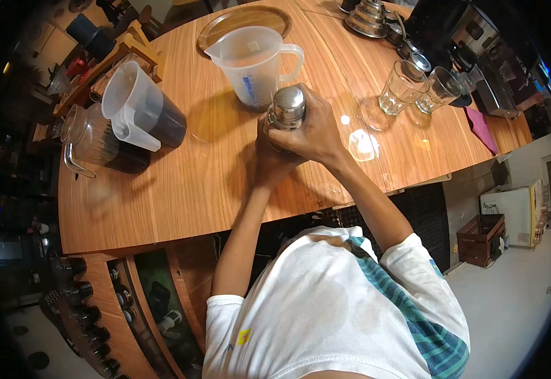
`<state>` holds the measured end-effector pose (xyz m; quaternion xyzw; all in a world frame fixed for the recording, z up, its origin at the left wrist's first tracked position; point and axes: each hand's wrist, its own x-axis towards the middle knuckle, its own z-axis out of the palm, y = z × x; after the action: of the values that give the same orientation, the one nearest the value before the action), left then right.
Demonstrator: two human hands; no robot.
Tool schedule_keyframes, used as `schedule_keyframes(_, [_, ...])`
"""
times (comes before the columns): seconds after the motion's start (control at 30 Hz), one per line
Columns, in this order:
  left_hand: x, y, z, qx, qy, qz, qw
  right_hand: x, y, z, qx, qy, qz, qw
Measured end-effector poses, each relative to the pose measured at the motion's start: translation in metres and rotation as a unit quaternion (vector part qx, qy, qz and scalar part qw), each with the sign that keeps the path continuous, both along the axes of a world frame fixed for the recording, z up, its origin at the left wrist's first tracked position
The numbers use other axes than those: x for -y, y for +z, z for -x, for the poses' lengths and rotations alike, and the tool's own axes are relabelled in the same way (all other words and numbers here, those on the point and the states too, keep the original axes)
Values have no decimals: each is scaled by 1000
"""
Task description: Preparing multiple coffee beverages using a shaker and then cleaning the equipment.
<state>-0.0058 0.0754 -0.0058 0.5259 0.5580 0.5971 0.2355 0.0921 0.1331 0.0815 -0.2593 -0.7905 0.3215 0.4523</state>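
Observation:
A metal cocktail shaker (pixel 289 108) stands upright between my two hands above the wooden table. My right hand (pixel 317 127) is wrapped around its upper part, with the domed cap showing. Lower down, my left hand (pixel 275 163) grips the shaker's body, and most of its fingers are hidden. Just beyond the shaker, a translucent plastic measuring jug (pixel 247 61) with blue markings looks empty. To the left, a second plastic jug (pixel 147 106) holds dark liquid. Beside that one is a glass pitcher (pixel 107 142) with a metal handle, also containing dark liquid.
A round wooden tray (pixel 230 16) lies behind the measuring jug. Two drinking glasses (pixel 402 87) stand at the right, near a purple cloth (pixel 481 130). A metal kettle (pixel 368 19) is at the far right. A wooden rack (pixel 135 45) borders the left side.

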Motion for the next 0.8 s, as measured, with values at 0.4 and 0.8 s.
schedule_keyframes(0.4, [0, 18, -11, 6, 7, 48, 999, -18, -7, -4, -22, 74, 27, 997])
schedule_keyframes(0.8, [-1, 17, -13, -146, 84, 10, 986, -20, -7, -1, -9, 66, 14, 998])
